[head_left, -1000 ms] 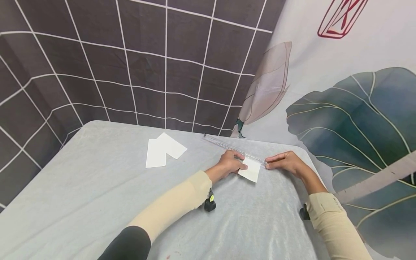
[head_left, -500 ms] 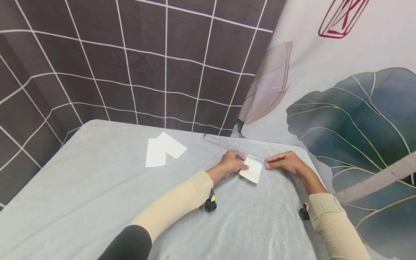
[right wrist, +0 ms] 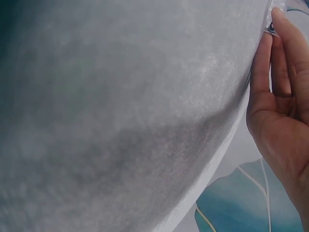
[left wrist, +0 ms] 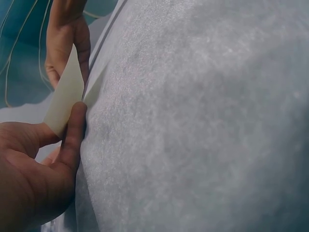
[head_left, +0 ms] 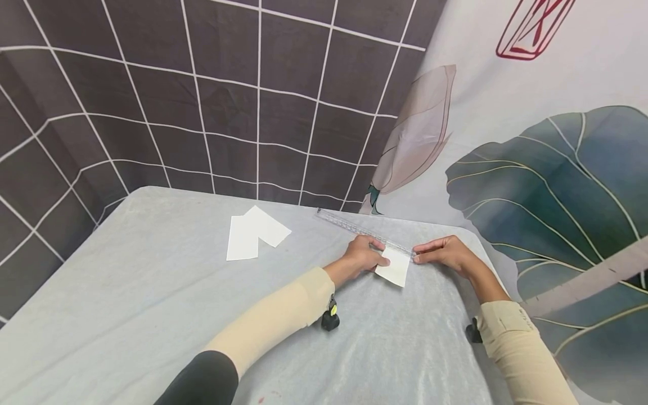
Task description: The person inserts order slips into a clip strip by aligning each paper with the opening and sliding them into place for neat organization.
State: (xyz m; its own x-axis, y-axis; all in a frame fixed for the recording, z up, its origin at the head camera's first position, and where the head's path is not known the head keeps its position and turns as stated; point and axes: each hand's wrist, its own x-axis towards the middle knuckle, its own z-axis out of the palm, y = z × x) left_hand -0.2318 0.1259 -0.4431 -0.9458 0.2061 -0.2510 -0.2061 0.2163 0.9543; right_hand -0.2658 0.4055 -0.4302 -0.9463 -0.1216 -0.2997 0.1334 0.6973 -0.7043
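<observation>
My left hand [head_left: 361,253] pinches a small white piece of paper [head_left: 395,265] between thumb and fingers. In the left wrist view the same paper [left wrist: 67,96] stands out from the left hand [left wrist: 41,169], its far corner raised toward the other hand. A clear plastic ruler [head_left: 344,223] lies slantwise along the paper's far edge, partly behind the left fingers. My right hand [head_left: 448,256] pinches the ruler's right end. In the right wrist view, thumb and fingers of the right hand [right wrist: 280,96] meet at that end, where a small hole shows.
Two more white paper pieces [head_left: 244,239] lie overlapping farther left on the pale grey cloth-covered table [head_left: 167,270]. Behind the table hangs a dark gridded curtain [head_left: 223,112]. A leaf-patterned curtain [head_left: 506,185] borders the right side, close to my right arm.
My left hand has shifted slightly right along the ruler, carrying the small paper toward my right hand. The right hand and the ruler have stayed in place.
</observation>
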